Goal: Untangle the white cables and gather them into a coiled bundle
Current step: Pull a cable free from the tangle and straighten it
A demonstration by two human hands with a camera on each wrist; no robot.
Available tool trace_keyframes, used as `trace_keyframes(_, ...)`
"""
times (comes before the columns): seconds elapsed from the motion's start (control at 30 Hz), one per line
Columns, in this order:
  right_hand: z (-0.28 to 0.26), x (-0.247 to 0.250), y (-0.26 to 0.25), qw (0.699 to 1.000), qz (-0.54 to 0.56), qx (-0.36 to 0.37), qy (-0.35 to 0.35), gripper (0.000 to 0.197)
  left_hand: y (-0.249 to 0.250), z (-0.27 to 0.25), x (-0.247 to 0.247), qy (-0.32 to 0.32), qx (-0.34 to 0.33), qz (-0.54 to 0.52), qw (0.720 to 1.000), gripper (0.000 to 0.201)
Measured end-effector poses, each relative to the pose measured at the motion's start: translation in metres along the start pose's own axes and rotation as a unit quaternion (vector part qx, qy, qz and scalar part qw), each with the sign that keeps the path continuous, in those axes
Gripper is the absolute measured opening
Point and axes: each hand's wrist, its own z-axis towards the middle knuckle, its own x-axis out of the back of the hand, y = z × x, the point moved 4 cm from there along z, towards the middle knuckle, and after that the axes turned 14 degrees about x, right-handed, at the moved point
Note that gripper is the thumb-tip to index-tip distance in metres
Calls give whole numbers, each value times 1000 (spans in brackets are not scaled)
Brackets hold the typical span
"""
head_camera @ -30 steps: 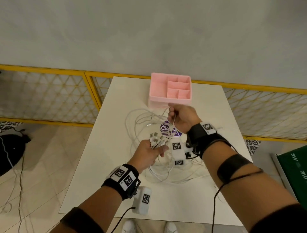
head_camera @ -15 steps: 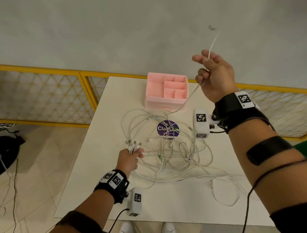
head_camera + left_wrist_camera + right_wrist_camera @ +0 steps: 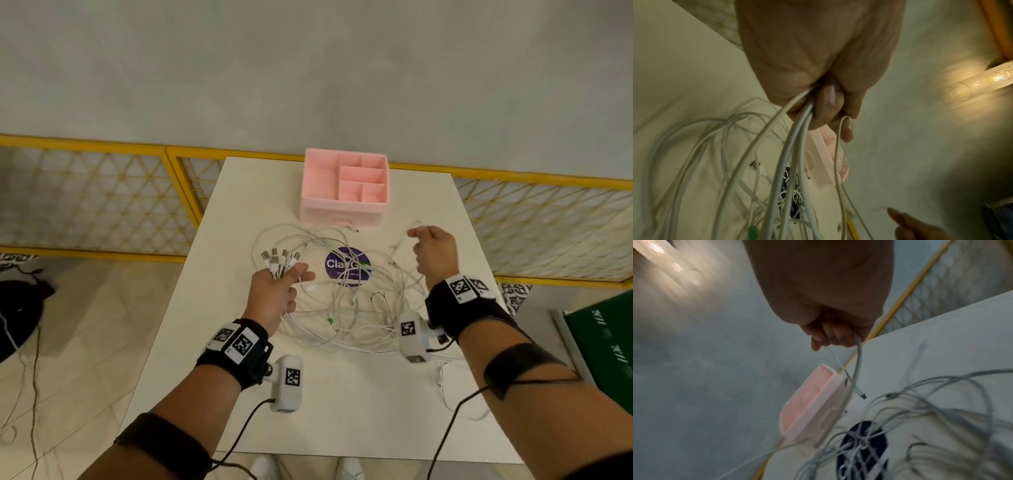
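Observation:
A tangle of white cables (image 3: pixel 356 308) lies spread over the middle of the white table (image 3: pixel 342 411). My left hand (image 3: pixel 277 291) grips several of these cables near their ends, and their USB plugs (image 3: pixel 279 258) fan out above my fist. The left wrist view shows the cable strands (image 3: pixel 795 138) running out of my curled fingers (image 3: pixel 828 105). My right hand (image 3: pixel 433 253) hovers right of the tangle and pinches one thin white cable (image 3: pixel 858 356), its small plug (image 3: pixel 862 395) dangling below.
A pink compartment organiser (image 3: pixel 344 186) stands at the table's far middle, just beyond the cables. A round purple sticker (image 3: pixel 347 269) lies under the tangle. A yellow mesh fence (image 3: pixel 102 198) runs behind the table. A green board (image 3: pixel 603 346) stands off the right edge.
My right hand, raised high with one cable half a second ago, has come down to table height on the right. My left hand still grips the plug ends and sits slightly farther forward.

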Motion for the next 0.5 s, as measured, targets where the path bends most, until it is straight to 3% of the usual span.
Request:
trace_keyframes(0.17, 15, 83, 26, 986, -126, -37, 100, 36, -2, -3, 6, 20, -6, 2, 1000, 24)
trace_keyframes(0.3, 14, 159, 42, 944, -277, -97, 149, 39, -7, -3, 11, 27, -9, -26, 999, 26)
trace_keyframes(0.43, -1, 203, 83, 907, -359, -191, 107, 49, -8, -9, 5, 16, -8, -83, 996, 39)
trace_keyframes(0.5, -12, 203, 91, 861, -439, -246, 73, 61, -8, -12, -3, 9, -2, -107, 994, 41)
